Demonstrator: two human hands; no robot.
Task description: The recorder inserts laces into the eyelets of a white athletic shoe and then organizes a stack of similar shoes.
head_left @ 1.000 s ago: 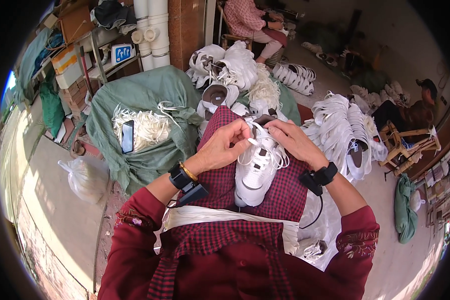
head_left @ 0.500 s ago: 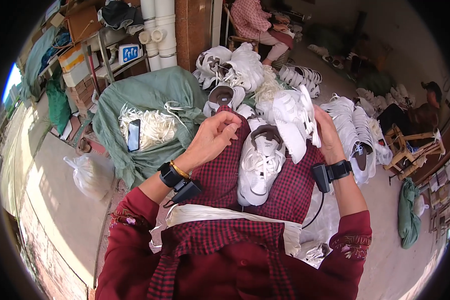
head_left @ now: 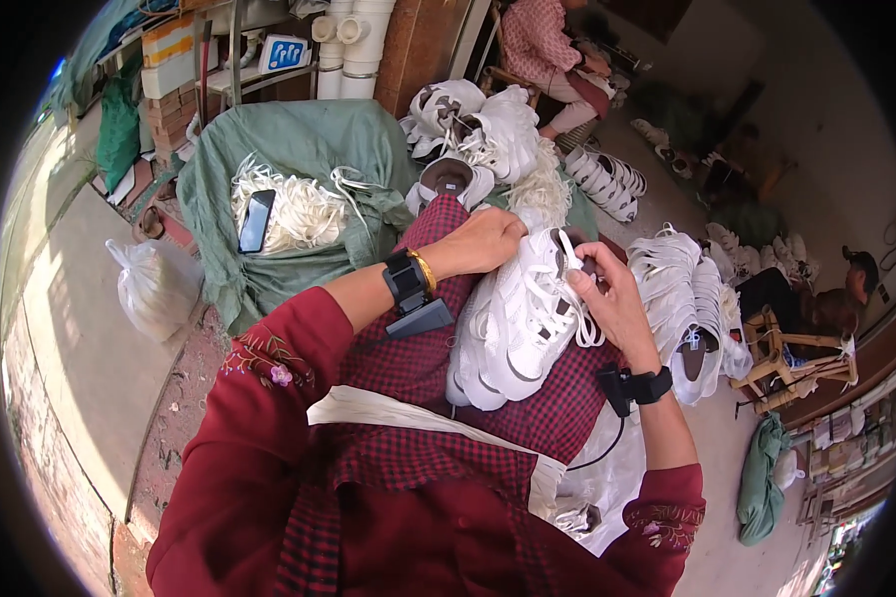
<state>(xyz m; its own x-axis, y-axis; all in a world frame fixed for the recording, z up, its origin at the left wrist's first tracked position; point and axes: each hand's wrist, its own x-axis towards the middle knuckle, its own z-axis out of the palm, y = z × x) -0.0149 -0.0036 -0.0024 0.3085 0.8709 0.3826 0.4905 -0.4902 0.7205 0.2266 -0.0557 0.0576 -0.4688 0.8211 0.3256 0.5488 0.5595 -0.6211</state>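
Observation:
A white sneaker [head_left: 540,328] with white laces lies tilted over a second white sneaker [head_left: 465,343] on my checked apron, across my lap. My right hand [head_left: 617,303] grips the upper one at its collar, thumb on the near side and fingers by the dark opening. Loose lace loops hang beside that thumb. My left hand [head_left: 483,242] is closed at the far left of the shoe's opening, and its fingertips are partly hidden, so what they pinch cannot be made out. Both wrists carry black strapped devices.
White shoes are heaped beyond my knees [head_left: 503,134], with stacked rows to the right [head_left: 667,279]. At left, a green cloth [head_left: 299,124] bears a pile of white laces [head_left: 304,214] and a phone [head_left: 256,221]. A plastic bag [head_left: 156,289] sits on the ground. Another person [head_left: 543,50] sits behind.
My right hand has lowered the raised sneaker onto the other one and turned its laced top toward me. My left hand has moved right, to the shoe's far end. The view has shifted slightly.

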